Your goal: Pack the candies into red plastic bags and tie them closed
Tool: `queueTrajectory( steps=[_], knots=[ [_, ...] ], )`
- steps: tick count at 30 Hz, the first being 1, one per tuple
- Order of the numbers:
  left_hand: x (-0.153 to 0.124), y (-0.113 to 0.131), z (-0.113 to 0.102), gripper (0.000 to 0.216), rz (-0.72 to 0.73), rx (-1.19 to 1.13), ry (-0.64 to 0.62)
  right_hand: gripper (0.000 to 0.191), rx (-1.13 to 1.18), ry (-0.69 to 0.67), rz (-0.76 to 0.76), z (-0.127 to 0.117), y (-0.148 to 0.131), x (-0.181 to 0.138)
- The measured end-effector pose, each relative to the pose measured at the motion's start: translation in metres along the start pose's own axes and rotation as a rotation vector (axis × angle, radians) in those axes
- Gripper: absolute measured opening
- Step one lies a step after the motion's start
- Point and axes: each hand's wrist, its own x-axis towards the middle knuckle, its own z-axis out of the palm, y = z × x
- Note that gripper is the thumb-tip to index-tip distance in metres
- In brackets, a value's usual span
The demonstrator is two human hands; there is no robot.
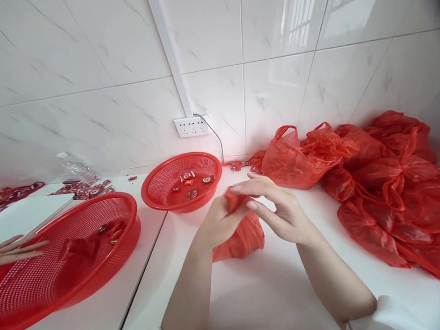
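My left hand [218, 222] and my right hand [276, 208] meet over the white table [265, 289] at its middle. Both pinch the top of a small red plastic bag [241, 237], which hangs down between them and rests on the table. The left fingers are curled round the bag's neck. The right hand's thumb and fingers press on the same spot, with the other fingers stretched out above.
A small red mesh basket [159, 194] with several wrapped candies stands behind my hands. A large red basket [36, 290] sits at the left, with another person's hand [12, 250] beside it. A heap of red plastic bags [381, 187] fills the right side. A wall socket [191, 127] is on the tiles.
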Motion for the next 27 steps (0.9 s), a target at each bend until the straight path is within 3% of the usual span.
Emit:
queueTrajectory(
  steps=[5, 8, 14, 17, 21, 27],
  knots=[
    [0.008, -0.013, 0.001, 0.027, -0.124, -0.088, 0.131, 0.034, -0.025, -0.085, 0.119, -0.006, 0.016, 0.003],
    [0.011, -0.017, -0.004, 0.031, -0.165, -0.059, 0.101, 0.025, 0.014, -0.126, 0.203, -0.009, 0.026, 0.004],
    [0.016, -0.019, -0.01, 0.033, -0.182, 0.015, 0.082, 0.011, 0.039, -0.043, 0.314, -0.012, 0.039, 0.003],
    [0.016, -0.022, -0.012, 0.037, -0.238, -0.094, 0.068, 0.013, 0.101, -0.02, 0.369, -0.014, 0.043, 0.001],
    [0.015, -0.022, -0.019, 0.059, -0.436, -0.34, -0.104, 0.016, 0.215, 0.013, 0.436, -0.02, 0.046, -0.001],
    [0.015, -0.017, -0.026, 0.051, -0.53, -0.197, 0.01, 0.015, 0.092, 0.017, 0.459, -0.031, 0.048, -0.003]
  ],
)
